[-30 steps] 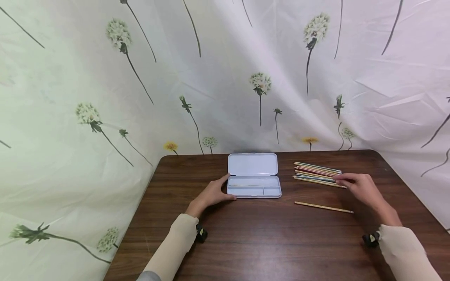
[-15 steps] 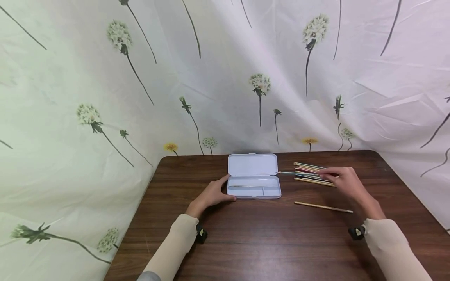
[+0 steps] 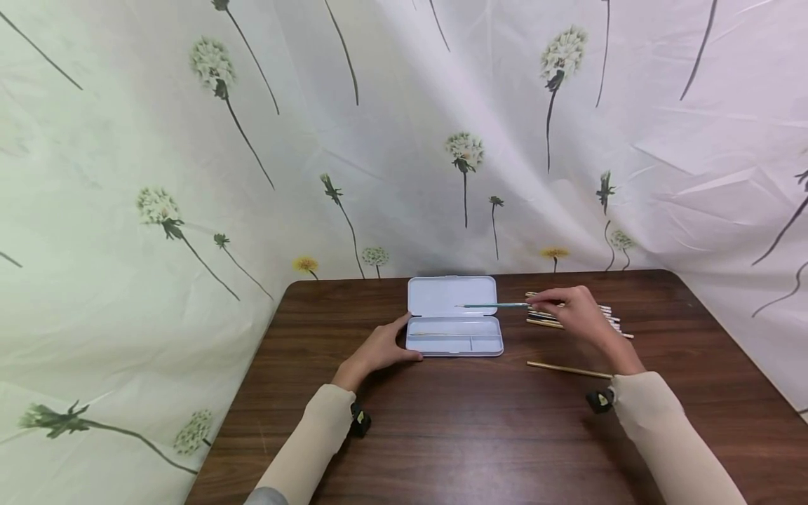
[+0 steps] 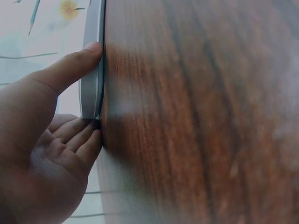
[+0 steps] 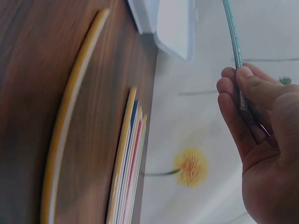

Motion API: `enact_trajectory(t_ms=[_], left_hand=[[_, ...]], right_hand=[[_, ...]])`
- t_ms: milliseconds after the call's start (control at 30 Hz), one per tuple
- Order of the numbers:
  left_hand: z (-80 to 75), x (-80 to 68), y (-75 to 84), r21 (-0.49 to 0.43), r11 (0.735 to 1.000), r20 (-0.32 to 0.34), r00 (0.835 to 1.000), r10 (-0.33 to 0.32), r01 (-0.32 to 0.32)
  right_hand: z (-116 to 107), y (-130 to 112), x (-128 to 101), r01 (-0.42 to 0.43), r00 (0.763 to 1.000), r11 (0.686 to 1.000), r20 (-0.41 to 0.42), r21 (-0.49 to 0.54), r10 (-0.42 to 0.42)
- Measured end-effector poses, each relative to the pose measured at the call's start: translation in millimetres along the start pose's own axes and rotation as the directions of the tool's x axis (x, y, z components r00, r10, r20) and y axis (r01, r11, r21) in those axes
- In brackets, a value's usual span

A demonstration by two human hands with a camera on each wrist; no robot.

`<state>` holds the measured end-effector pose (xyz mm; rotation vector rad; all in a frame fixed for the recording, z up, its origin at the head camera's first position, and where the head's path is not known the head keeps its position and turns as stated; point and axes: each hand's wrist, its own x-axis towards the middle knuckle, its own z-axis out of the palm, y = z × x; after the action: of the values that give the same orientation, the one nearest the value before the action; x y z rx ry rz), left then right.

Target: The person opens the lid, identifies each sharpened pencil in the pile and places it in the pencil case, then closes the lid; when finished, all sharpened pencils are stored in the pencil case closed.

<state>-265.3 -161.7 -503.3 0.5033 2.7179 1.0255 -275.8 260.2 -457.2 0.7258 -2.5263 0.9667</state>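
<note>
The pencil case, white and lying open with its lid folded back toward 12 o'clock, sits on the table near the far edge, at about 12 o'clock from the person. At its 9 o'clock end the left hand grips it, thumb laid along the rim and fingers curled against the near corner. Inside the front tray one thin pencil lies lengthwise. Above the lid a teal pencil is held level, tip pointing to 9 o'clock, pinched between thumb and fingertips of the right hand, which hangs clear of the table at the case's 3 o'clock. Under that hand a row of coloured pencils lies side by side, and a single yellow pencil lies apart from them toward 6 o'clock.
</note>
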Motion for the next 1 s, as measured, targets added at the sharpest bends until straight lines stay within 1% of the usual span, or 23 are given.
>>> enact_trajectory(t_ms=[167,300,400,533,733,1000], left_hand=[[0.4,0.1,-0.7,0.007,1.000,-0.003,1.000,-0.005,0.005],[0.0,0.3,-0.3,0.005,1.000,-0.005,1.000,-0.008,0.008],[-0.4,0.5,-0.3,-0.001,1.000,-0.004,1.000,-0.007,0.007],[-0.1,0.4,-1.8,0.002,1.000,-0.003,1.000,-0.001,0.001],[0.5,1.6,-3.4,0.010,1.000,-0.005,1.000,0.004,-0.003],[0.9,1.4,-0.8,0.007,1.000,-0.001,1.000,-0.006,0.006]], right_hand=[[12,-12,16,0.018,0.999,0.999,0.038,0.050,-0.020],[21,-20,27,0.007,0.997,0.998,0.070,0.066,-0.011],[28,-25,32,-0.024,0.995,0.996,0.097,0.089,0.015],[39,-29,37,-0.060,0.991,0.992,0.126,0.111,0.046],[56,-32,41,-0.101,0.983,0.989,0.164,0.111,0.082],[79,-30,41,-0.127,0.969,0.985,0.228,0.114,0.098]])
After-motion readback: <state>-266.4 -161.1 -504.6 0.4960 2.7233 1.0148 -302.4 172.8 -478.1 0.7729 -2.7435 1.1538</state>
